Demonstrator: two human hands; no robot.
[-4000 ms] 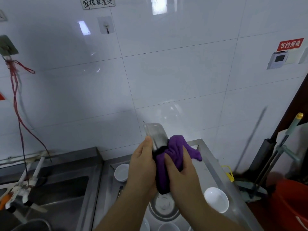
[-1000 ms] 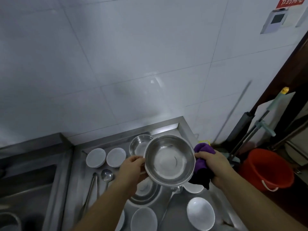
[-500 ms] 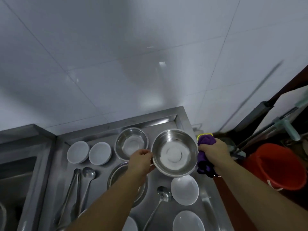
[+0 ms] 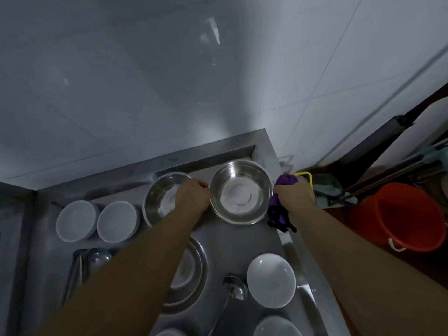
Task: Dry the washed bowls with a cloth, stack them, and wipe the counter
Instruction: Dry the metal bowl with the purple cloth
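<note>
Head view: the steel tabletop (image 4: 237, 241) is seen from above, its far right corner set against the tiled wall, a raised rim running along its far and right edges. An orange bucket (image 4: 402, 214) is seen on the floor beyond the right edge, well apart from the dishes.

A steel bowl (image 4: 240, 191) is held upright at the far right corner, just beside a second steel bowl (image 4: 161, 197) to its left; whether it is already resting on the surface or is held just above it cannot be told. It appears to be placed there so that dried pieces are gathered at the far edge, away from those nearer the front. A shallow steel dish (image 4: 191, 275) lies near the middle, partly hidden by the left forearm. Two white bowls (image 4: 97, 220) are set side by side toward the far left, and more white bowls (image 4: 271, 280) lie near the right edge, apparently not yet stacked.

The purple cloth (image 4: 278, 214) is bunched in the right hand (image 4: 294, 196), whose grip is clenched round it, kept clear of the bowl, just over the right edge. The left hand (image 4: 192, 196) is closed on the left rim of the steel bowl, probably to steady it as it is put down. A ladle (image 4: 232, 291) lies near the front.
</note>
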